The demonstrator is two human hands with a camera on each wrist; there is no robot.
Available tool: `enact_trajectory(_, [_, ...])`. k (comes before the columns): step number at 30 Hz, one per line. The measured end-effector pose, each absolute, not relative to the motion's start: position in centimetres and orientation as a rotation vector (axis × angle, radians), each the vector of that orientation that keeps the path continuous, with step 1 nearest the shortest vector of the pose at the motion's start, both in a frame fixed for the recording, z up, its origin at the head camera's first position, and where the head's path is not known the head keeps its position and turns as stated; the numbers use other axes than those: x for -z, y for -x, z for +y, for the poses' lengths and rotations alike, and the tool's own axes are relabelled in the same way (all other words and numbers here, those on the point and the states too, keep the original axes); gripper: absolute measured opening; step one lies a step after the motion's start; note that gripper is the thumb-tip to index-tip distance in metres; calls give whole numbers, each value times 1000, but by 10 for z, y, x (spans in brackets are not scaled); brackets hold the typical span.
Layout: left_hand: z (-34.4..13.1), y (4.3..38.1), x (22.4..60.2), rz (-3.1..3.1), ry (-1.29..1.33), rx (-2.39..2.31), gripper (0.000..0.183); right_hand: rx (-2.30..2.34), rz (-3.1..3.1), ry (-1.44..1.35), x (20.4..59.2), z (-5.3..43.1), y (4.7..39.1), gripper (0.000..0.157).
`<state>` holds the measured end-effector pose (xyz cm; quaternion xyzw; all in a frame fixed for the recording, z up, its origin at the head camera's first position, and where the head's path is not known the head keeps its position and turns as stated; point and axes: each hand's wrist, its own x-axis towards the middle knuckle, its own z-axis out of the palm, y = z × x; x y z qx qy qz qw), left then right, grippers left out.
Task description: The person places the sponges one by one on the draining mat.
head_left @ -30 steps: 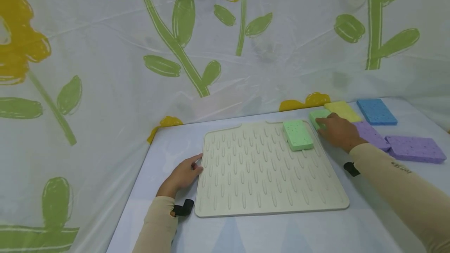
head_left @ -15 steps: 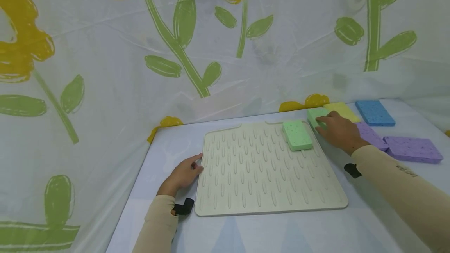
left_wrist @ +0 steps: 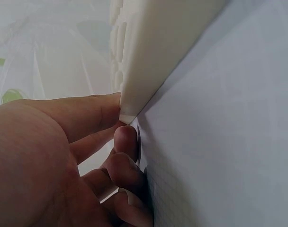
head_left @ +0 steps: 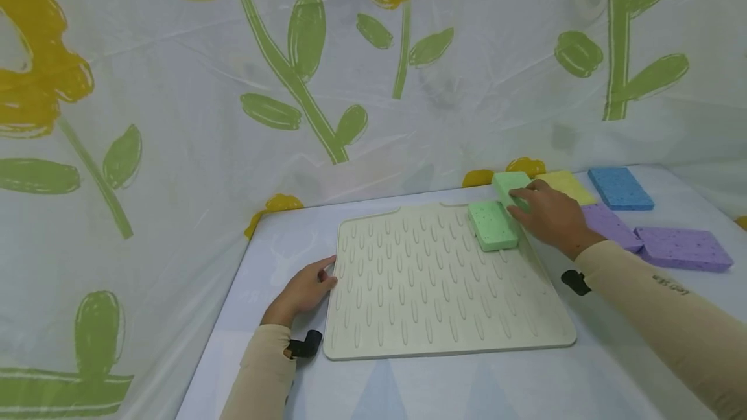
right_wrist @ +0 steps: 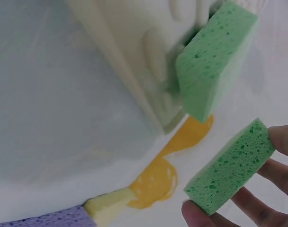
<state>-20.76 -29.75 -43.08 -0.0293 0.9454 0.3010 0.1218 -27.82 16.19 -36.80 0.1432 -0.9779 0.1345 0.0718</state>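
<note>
Pinching a green sponge (head_left: pixel 509 183) in our right hand (head_left: pixel 548 216) by the far right corner of the mat (head_left: pixel 438 290), we touch its left edge with our left hand (head_left: pixel 303 287), fingers loosely bent, another green sponge (head_left: pixel 493 229) lying on it and yellow (head_left: pixel 565 187), blue (head_left: pixel 620 188) and purple sponges (head_left: pixel 683 249) to its right.

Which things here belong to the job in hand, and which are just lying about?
Seemingly in the job:
mat, left grip at its edge
green sponge on the mat
other green sponge, in the right grip

Not held, probably just lying about for now:
yellow sponge
blue sponge
two purple sponges
</note>
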Motion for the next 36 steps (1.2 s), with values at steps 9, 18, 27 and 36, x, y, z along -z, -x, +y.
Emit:
enact_trajectory(9, [-298, 207, 434, 2766, 93, -860, 55, -443, -2899, -500, 360, 136, 266, 45])
enact_trajectory(18, [-297, 207, 435, 2770, 96, -865, 55, -466, -2845, -573, 358, 112, 256, 43])
enact_trajectory(27, [-295, 205, 436, 2782, 97, -862, 55, -467, -2836, -595, 368, 89, 252, 42])
enact_trajectory(36, [-293, 203, 436, 2788, 100, -862, 55, -429, -2837, -647, 379, 69, 251, 37])
